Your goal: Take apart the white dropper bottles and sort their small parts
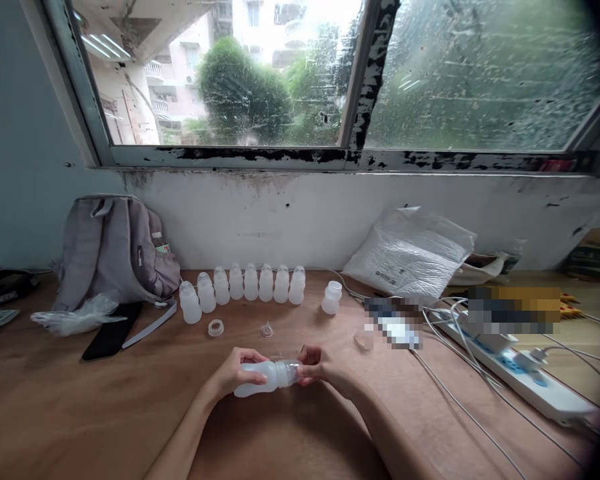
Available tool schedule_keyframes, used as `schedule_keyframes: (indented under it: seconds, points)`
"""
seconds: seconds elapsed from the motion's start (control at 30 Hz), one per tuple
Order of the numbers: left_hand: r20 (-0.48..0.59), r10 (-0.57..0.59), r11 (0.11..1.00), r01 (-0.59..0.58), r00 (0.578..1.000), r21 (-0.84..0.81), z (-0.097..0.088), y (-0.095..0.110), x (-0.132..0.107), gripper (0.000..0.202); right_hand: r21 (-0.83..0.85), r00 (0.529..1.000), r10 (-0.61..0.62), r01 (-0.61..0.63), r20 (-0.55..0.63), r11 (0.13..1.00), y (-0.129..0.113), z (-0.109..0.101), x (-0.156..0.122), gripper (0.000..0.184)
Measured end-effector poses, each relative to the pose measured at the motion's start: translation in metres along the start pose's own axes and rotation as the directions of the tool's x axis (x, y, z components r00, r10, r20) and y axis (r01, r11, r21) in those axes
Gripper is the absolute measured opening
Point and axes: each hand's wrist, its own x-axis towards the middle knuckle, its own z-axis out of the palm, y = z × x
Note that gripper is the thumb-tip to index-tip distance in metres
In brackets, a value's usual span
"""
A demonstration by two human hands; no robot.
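Note:
Just above the table a frosted white baby bottle lies sideways between my hands. My left hand wraps round its body from the left. At the other end, the fingers of my right hand pinch the clear cap that covers the bottle's top. Beyond my hands a white collar ring and a clear teat rest on the wood. Farther right stands a bottle without a top, and a clear cap lies nearer to me.
Several capped bottles stand in a row at the back. Left are a grey backpack, a plastic bag and a black flat object. Right are a silvery pouch, cables and a power strip.

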Motion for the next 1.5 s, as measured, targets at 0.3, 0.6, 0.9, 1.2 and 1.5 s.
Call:
schedule_keyframes:
  seconds: [0.3,0.6,0.9,1.2,1.5]
  points:
    - [-0.039,-0.029,0.995,0.025,0.999,-0.101,0.008,0.001,0.000,0.033,0.089,1.000,0.013,-0.014,0.012,0.996,-0.004,0.000,-0.005,0.025]
    - [-0.043,-0.068,0.994,0.064,0.997,-0.089,0.018,0.004,0.002,0.035,0.007,0.995,0.084,-0.085,0.061,0.996,-0.012,-0.006,-0.008,0.029]
    - [-0.117,0.043,0.996,-0.053,0.992,-0.078,0.031,-0.001,0.006,0.035,0.113,0.998,-0.038,0.044,-0.049,0.993,-0.006,-0.003,0.003,0.027]
    - [-0.241,0.446,0.829,-0.297,0.862,0.474,0.064,-0.022,0.010,0.044,-0.028,0.865,-0.436,0.443,-0.247,0.896,-0.012,0.044,-0.001,0.036]
    - [-0.239,0.448,0.508,-0.025,0.861,0.861,0.054,-0.036,0.019,0.045,-0.491,0.735,-0.656,0.513,-0.172,0.704,0.000,0.044,0.005,0.040]
